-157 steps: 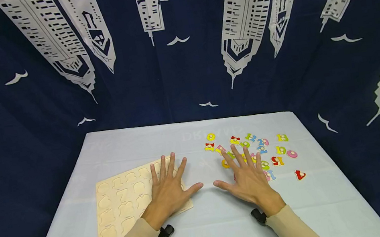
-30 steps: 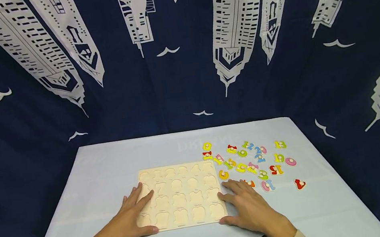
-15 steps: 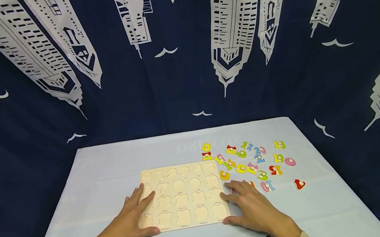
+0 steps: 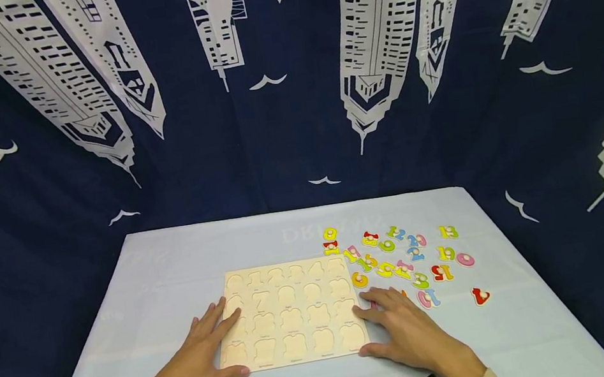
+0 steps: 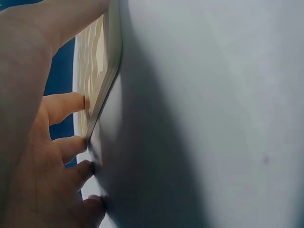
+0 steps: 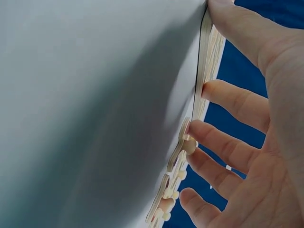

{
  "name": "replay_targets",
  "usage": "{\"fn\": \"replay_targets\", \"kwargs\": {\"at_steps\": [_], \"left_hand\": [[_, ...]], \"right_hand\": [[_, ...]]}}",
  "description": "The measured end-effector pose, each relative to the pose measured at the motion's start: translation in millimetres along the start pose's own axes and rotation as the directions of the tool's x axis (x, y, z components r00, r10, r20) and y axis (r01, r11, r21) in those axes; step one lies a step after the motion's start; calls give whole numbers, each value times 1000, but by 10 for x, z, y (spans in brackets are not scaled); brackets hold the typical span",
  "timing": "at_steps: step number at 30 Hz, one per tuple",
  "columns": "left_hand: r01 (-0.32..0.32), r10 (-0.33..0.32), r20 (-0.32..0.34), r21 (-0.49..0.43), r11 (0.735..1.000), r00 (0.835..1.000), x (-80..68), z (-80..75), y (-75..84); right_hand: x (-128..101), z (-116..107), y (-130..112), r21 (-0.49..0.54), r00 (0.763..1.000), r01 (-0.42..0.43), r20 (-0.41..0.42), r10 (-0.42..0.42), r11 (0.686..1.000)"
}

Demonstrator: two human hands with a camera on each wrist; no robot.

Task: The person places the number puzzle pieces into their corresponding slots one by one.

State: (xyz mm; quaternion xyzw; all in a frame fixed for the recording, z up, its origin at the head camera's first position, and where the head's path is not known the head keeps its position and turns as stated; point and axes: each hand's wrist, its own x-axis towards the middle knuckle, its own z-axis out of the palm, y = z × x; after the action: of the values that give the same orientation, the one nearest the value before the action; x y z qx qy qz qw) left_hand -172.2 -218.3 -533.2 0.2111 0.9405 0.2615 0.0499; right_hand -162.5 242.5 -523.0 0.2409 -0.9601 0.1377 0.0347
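Head view: the board point(image 4: 276, 318) lies flat on the bench point(image 4: 531, 336) between two wide-spread hands, the left hand point(image 4: 195, 358) at its left edge, the right hand point(image 4: 408, 328) at its right. Loose pieces point(image 4: 385, 269) lie scattered beyond the right hand, a few near the board's far right corner. The likeliest trouble, I judge, is the right fingers knocking those pieces if the board is shifted that way; uneven pushing from the two sides could also turn it askew. Against the frame five seconds ago, the board is now central and nearly square rather than skewed at the left, and the hands flank it instead of lying over board and pieces.

Left wrist: fingers spread, the forefinger against the board's edge, nothing gripped.

Right wrist: the hand is wide too, forefinger on the board's edge, middle fingertip right by a knobbed piece point(image 6: 190, 145); whether it presses there I cannot tell
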Motion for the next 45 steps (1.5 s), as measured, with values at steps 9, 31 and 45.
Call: {"fn": "replay_targets", "kwargs": {"at_steps": [9, 31, 45], "left_hand": [[-13, 13, -4, 16, 1000, 1000, -24, -1, 3], [-12, 12, -12, 8, 1000, 1000, -6, -5, 26], [-1, 1, -7, 15, 1000, 1000, 15, 36, -3]], "right_hand": [[4, -17, 21, 35, 999, 21, 29, -22, 999], [-206, -580, 822, 207, 982, -164, -59, 180, 964], [-512, -757, 1282, 194, 957, -265, -62, 282, 944]]}}
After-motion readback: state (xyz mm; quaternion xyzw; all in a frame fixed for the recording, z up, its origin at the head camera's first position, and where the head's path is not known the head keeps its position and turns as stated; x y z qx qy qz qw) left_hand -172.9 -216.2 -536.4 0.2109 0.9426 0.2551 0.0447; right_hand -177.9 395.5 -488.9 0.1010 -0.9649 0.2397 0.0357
